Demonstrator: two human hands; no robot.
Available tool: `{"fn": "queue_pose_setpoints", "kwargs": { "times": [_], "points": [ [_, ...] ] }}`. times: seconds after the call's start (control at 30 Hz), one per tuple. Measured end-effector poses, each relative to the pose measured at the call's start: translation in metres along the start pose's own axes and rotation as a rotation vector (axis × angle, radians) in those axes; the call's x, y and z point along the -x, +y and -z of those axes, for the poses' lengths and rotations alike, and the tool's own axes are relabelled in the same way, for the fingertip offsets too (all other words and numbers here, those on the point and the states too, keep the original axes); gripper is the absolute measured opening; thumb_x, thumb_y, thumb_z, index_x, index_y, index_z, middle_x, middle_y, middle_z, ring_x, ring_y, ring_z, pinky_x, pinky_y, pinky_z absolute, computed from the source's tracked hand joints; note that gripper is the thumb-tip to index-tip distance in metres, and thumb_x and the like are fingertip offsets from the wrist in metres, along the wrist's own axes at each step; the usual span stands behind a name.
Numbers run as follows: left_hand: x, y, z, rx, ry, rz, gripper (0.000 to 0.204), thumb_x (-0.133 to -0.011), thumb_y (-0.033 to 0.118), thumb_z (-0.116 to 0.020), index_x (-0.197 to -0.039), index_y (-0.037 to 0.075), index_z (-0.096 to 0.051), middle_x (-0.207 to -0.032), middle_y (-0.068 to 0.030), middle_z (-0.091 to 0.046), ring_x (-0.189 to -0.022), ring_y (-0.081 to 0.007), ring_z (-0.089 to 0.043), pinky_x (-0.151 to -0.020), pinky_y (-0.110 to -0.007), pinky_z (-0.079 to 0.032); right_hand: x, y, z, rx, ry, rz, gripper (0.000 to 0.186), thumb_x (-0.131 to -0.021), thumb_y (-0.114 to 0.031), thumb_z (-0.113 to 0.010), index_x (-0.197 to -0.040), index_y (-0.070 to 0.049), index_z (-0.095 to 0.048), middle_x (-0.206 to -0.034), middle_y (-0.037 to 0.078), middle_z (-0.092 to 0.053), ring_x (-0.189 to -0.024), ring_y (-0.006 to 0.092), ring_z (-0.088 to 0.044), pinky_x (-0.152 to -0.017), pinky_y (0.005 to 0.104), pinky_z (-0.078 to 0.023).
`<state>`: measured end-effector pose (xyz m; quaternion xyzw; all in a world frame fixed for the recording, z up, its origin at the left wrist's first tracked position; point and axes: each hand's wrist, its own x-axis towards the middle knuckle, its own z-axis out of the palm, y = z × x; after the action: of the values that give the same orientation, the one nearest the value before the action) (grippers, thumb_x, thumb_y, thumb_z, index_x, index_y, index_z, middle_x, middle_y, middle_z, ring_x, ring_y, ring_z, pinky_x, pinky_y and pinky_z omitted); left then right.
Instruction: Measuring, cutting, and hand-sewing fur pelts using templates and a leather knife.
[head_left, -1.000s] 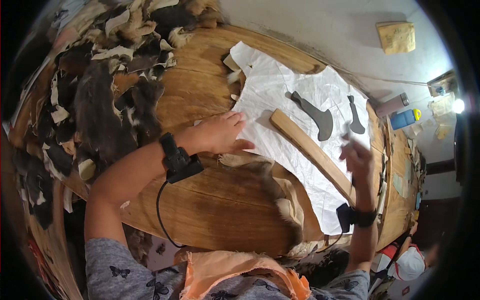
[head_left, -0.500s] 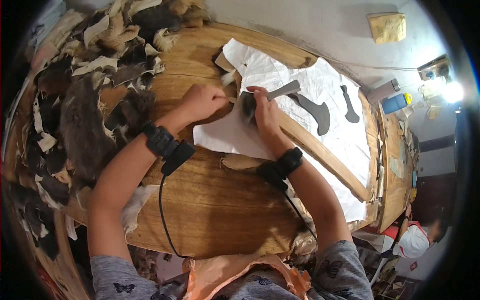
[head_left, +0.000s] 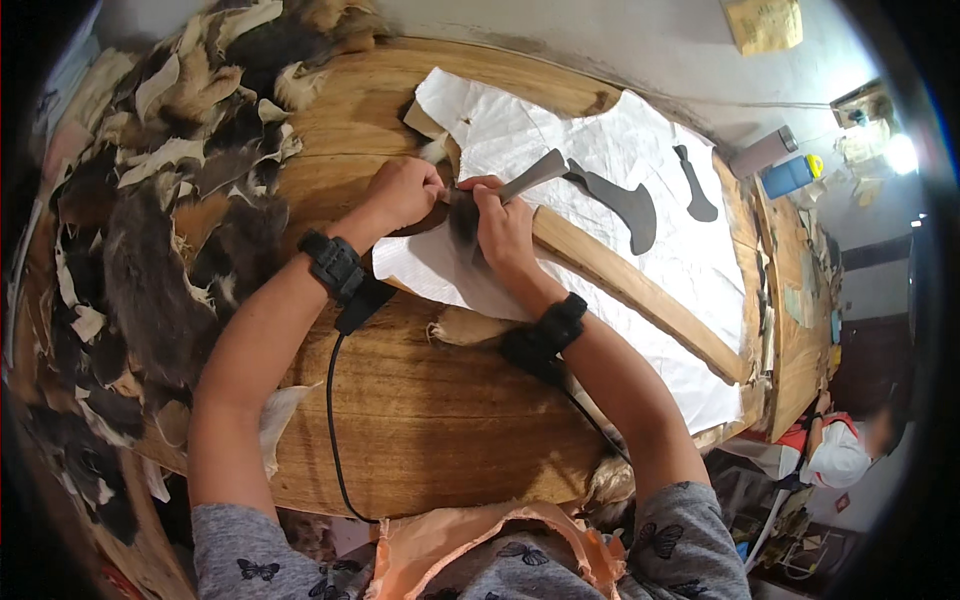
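My right hand [head_left: 503,230] grips a grey metal knife [head_left: 535,174] with a flared handle end; its broad dark blade points down and is blurred. Close beside it on the left, my left hand [head_left: 404,192] is closed, fingertips pinched at the edge of a white sheet [head_left: 590,150]. What they pinch is mostly hidden, perhaps a bit of hide. The sheet, cut in a garment-like outline, lies over pieces of hide whose edges [head_left: 470,328] stick out. Further right on it rest a crescent-bladed knife [head_left: 628,210], a smaller dark blade [head_left: 696,186] and a long wooden bar [head_left: 640,295].
A heap of fur and hide scraps [head_left: 150,250] covers the left of the wooden table [head_left: 430,400]. Pink [head_left: 763,152] and blue [head_left: 792,176] bottles stand at the far right. Another person [head_left: 838,455] is beyond. Cables hang from both wrist straps.
The whole view has shifted, so the table things sit further left. My left hand has come a little closer to my right hand, which stays at the same part of the sheet.
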<state>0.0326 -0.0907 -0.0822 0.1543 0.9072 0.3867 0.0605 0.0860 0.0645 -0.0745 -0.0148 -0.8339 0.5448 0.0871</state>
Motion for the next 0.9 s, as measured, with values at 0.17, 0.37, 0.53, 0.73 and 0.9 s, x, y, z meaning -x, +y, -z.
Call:
{"fn": "queue_pose_setpoints", "kwargs": {
  "times": [0.17,0.37,0.53,0.73,0.9],
  "points": [
    [0.001,0.001,-0.006,0.032,0.078,-0.145,0.010,-0.073,0.012,-0.058,-0.074,0.005,-0.064,-0.074,-0.0140,-0.063,-0.073,-0.0305,-0.061,-0.065,-0.037,-0.047,0.001,-0.001,-0.002,0.049,0.027,0.054,0.027,-0.085,-0.020,-0.041,-0.086,-0.006,-0.063,-0.066,0.021,-0.058,-0.067,0.0391,-0.057,-0.066,0.0448,-0.042],
    [0.019,0.018,0.019,0.417,0.138,-0.150,0.011,-0.075,0.002,-0.053,-0.078,0.002,-0.063,-0.075,-0.0067,-0.063,-0.073,-0.0190,-0.060,-0.065,-0.031,-0.046,-0.001,0.006,-0.018,0.257,0.124,0.146,0.029,-0.086,-0.021,-0.039,-0.086,-0.006,-0.063,-0.071,0.022,-0.059,-0.072,0.0422,-0.056,-0.069,0.0469,-0.042],
    [0.075,0.068,0.096,0.373,-0.712,-0.253,0.020,-0.077,-0.002,-0.053,-0.095,-0.001,-0.060,-0.089,-0.0079,-0.062,-0.086,-0.0179,-0.058,-0.075,-0.027,-0.045,-0.007,0.010,-0.001,-0.072,0.053,-0.076,0.034,-0.086,-0.026,-0.038,-0.090,-0.003,-0.064,-0.077,0.025,-0.060,-0.082,0.0422,-0.057,-0.075,0.0434,-0.043],
    [0.132,0.086,0.036,-0.324,-0.424,-0.113,0.030,-0.084,0.026,-0.056,-0.101,0.001,-0.059,-0.111,-0.0138,-0.056,-0.101,-0.0328,-0.053,-0.085,-0.038,-0.043,-0.002,-0.013,0.017,-0.194,0.056,-0.002,0.035,-0.085,-0.027,-0.042,-0.088,-0.002,-0.065,-0.071,0.016,-0.061,-0.070,0.0268,-0.058,-0.067,0.0362,-0.043],
    [0.145,0.056,0.005,-0.316,-0.275,-0.202,0.036,-0.087,0.030,-0.052,-0.107,0.000,-0.057,-0.120,-0.0170,-0.052,-0.107,-0.0342,-0.049,-0.091,-0.038,-0.041,0.000,-0.018,0.116,0.164,-0.027,0.279,0.023,-0.081,-0.019,-0.047,-0.085,-0.002,-0.063,-0.074,0.017,-0.062,-0.070,0.0306,-0.059,-0.066,0.0358,-0.045]
  ]
}}
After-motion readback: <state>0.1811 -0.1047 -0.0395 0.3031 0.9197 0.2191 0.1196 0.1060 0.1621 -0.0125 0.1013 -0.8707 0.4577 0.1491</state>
